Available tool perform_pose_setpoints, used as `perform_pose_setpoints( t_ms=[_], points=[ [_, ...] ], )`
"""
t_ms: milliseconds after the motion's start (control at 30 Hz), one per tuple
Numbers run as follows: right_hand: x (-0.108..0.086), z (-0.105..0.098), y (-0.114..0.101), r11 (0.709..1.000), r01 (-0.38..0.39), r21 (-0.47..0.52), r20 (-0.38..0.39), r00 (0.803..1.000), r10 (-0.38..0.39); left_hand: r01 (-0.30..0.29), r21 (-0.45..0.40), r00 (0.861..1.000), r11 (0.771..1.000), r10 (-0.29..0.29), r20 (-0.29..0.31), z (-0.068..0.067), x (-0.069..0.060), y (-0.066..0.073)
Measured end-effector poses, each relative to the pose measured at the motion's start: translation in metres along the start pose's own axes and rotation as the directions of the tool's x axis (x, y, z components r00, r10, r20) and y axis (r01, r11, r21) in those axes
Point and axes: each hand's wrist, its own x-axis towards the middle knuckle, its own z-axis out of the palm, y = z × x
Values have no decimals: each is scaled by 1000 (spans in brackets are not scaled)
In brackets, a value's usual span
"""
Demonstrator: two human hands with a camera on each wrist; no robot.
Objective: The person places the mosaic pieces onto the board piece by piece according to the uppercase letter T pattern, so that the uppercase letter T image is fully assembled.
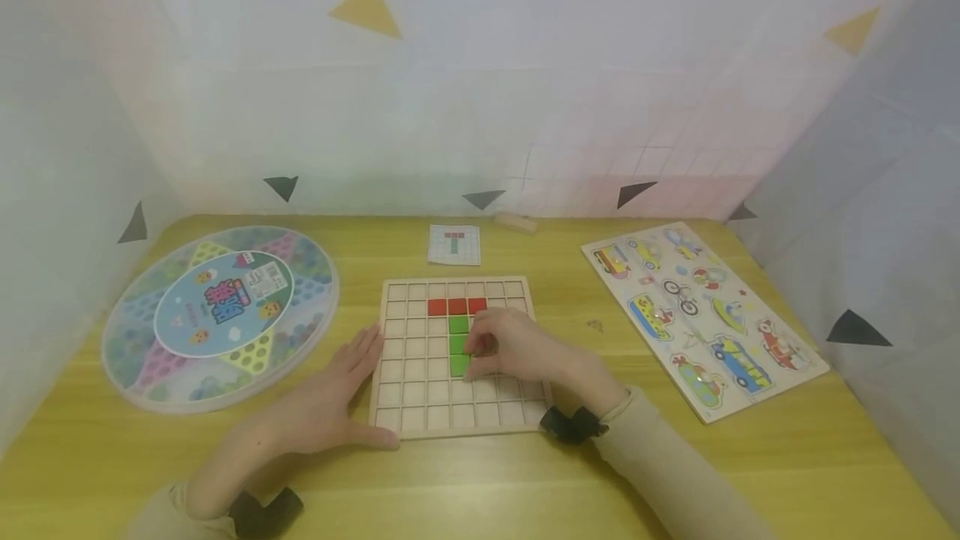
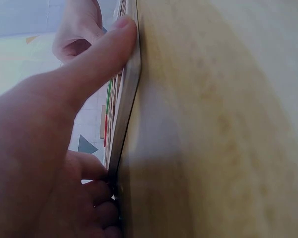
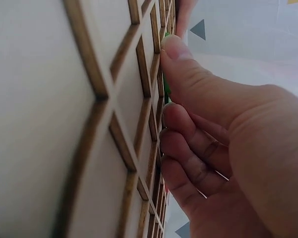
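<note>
A square wooden grid board point(image 1: 413, 393) lies on the table. Three red tiles point(image 1: 457, 307) form a row near its far side, and green tiles point(image 1: 458, 324) run in a column below the middle one. My left hand point(image 1: 322, 407) rests at the board's near left corner, fingers along the left edge and thumb point(image 2: 121, 34) on the front edge. Over the lower end of the green column, my right hand point(image 1: 517, 344) has bent fingers, and its thumb and fingertips are at a green tile point(image 3: 167, 87). That tile is partly hidden by the fingers in the right wrist view.
Behind the board lies a card point(image 1: 453, 246) with a red and green T, beside a small wooden block point(image 1: 516, 223). A round game board point(image 1: 225, 315) is at the left, a vehicle picture puzzle point(image 1: 705, 315) at the right. Patterned cloth point(image 1: 480, 107) surrounds the table.
</note>
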Motion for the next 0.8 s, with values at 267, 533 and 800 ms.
perform_pose_setpoints(
  t_ms=[267,533,800],
  points=[
    [1,0,1,1000,26,7,-13,1000,-26,0,-6,1000,1000,0,2,-1,-2,2],
    [0,-2,2,998,62,-2,-19,998,-62,2,6,1000,1000,-2,4,-1,-1,1],
    [-1,-2,5,997,68,31,16,998,-68,-3,5,1000,1000,3,5,1,0,0]
  ],
)
